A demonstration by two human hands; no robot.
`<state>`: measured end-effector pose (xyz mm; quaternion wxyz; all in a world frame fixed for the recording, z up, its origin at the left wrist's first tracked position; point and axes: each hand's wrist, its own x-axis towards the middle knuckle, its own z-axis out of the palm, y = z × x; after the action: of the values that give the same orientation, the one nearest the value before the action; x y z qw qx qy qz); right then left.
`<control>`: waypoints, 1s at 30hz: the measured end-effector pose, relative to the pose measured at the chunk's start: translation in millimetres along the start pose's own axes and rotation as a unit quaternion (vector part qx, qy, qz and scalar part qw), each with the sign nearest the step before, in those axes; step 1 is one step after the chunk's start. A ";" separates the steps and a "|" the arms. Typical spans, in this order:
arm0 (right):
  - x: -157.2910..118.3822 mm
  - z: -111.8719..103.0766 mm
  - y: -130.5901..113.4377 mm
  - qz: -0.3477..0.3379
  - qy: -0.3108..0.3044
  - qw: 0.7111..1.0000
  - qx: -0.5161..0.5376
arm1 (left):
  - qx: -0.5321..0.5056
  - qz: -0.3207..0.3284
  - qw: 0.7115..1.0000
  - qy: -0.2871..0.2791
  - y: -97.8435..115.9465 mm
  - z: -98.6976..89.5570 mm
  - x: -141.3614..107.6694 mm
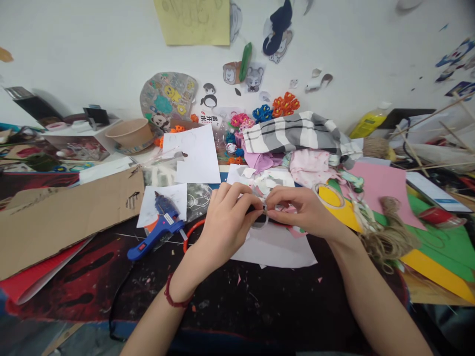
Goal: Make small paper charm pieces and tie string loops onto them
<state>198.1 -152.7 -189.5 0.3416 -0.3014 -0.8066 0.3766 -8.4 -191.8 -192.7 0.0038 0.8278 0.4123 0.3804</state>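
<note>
My left hand (232,225), with a dark red band on its wrist, and my right hand (302,210) meet near the middle of the view. Thumb and forefinger of each are pinched together, almost tip to tip, on something small that I cannot make out. Beneath them a white sheet of paper (278,249) lies on the dark table (260,301). A clear curved piece shows just below the fingertips. To the left of my left hand, a blue glue gun (159,230) rests partly on a small white paper.
Cardboard (70,217) covers the left side. Checkered cloth (293,133) and pink cloth (311,165) are piled behind my hands. On the right are a tape roll (329,196), twine (389,237), coloured sheets and a phone (438,190). A yellow bottle (369,121) leans near the wall.
</note>
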 end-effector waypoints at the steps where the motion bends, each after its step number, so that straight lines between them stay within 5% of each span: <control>1: -0.1 -0.1 0.2 0.000 0.004 1.000 0.000 | -0.002 -0.003 1.000 -0.006 0.5 -0.4 0.0; 7: -1.0 -1.9 2.5 0.002 0.017 1.000 0.003 | -0.035 -0.023 0.999 -0.023 1.5 -3.5 0.0; 14: -1.6 -4.2 6.5 0.002 0.039 0.999 0.018 | -0.061 -0.052 0.996 0.040 -1.0 -5.6 0.9; 26: 0.1 -2.8 4.8 0.054 0.101 0.993 0.043 | 0.075 -0.135 0.981 0.114 -10.7 -4.4 -3.2; 30: 0.8 -1.3 5.2 0.062 0.105 0.991 0.050 | 0.005 -0.155 0.984 0.091 -9.1 -4.8 -0.9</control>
<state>199.8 -148.8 -192.9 0.4154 -0.3710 -0.7261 0.4031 -17.9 -187.9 -192.8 0.0213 0.7158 0.5360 0.4471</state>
